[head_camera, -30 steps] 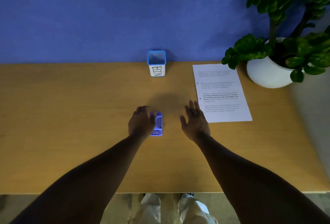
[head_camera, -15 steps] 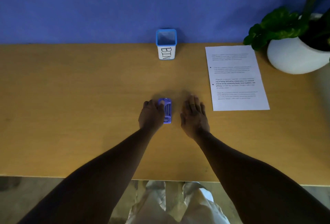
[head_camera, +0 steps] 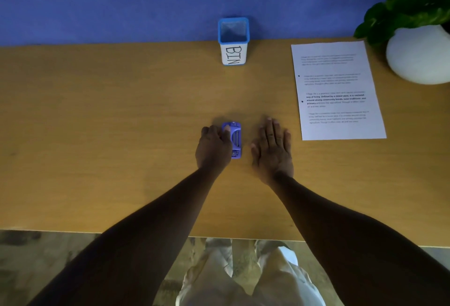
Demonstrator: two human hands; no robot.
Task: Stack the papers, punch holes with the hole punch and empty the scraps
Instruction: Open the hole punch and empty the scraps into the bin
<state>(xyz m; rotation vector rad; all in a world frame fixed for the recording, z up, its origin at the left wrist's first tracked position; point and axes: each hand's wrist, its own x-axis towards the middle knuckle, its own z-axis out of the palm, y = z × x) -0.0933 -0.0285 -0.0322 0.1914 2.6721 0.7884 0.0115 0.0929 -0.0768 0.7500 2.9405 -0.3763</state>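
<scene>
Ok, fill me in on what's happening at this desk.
A person stands at the desk. Their left hand grips a purple hole punch; the right hand lies flat on the wood beside it, holding nothing. The paper lies apart to the right, near a plant pot. The bin stands at the back.

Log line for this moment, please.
left hand: grips hole punch | right hand: flat on table | paper: right, untouched | bin: upright

The table [head_camera: 97, 135] looks like smooth matt wood; the printed sheet [head_camera: 338, 91] on it is matt white paper. The hole punch [head_camera: 235, 138] and bin [head_camera: 233, 41] look plastic, the plant pot [head_camera: 418, 54] smooth matt white.
</scene>
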